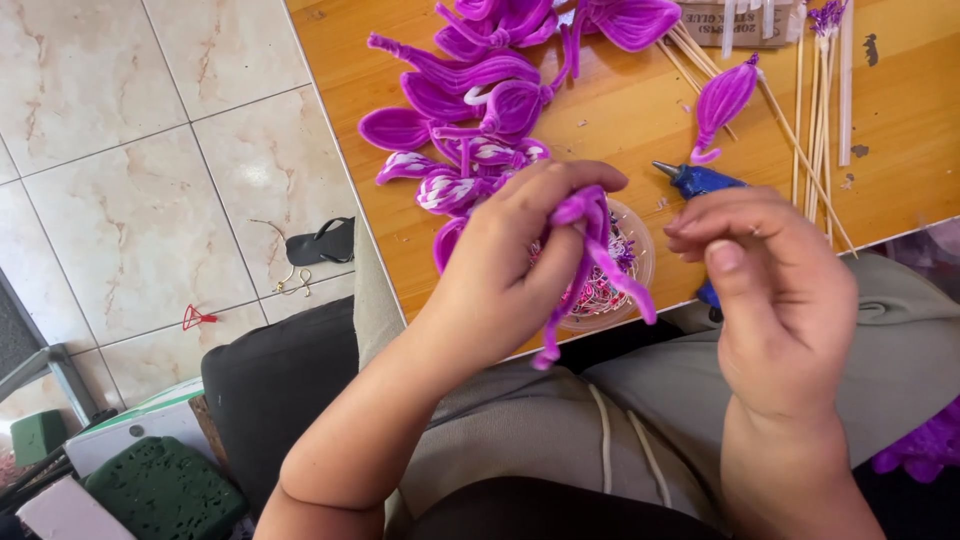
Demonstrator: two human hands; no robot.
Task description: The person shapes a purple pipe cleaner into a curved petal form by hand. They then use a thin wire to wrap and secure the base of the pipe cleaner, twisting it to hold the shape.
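The left hand (505,275) is clenched around a purple chenille stem (590,260), with the fingers curled over its bent upper end and the loose tails hanging down toward 6 o'clock, over the lap. The right hand (775,290) is just beside it at 3 o'clock, its grip loosely curled with thumb and fingertips drawn together. It seems to hold nothing, though whether something small is pinched there cannot be told.

To shape the stem well, I judge it best to keep the left grip firm at the bend, so the loop does not slip, and let the right fingertips take one tail close to the left hand, not at its far end; that gives a tight, even twist.

The stem sits above the near edge of the table (620,120), in front of a small clear bowl (625,285). A blue glue gun (700,180) lies at 1 o'clock from the left hand. Finished purple petals (470,100) are piled at 12 o'clock, and wooden sticks (815,110) lie at 2 o'clock.
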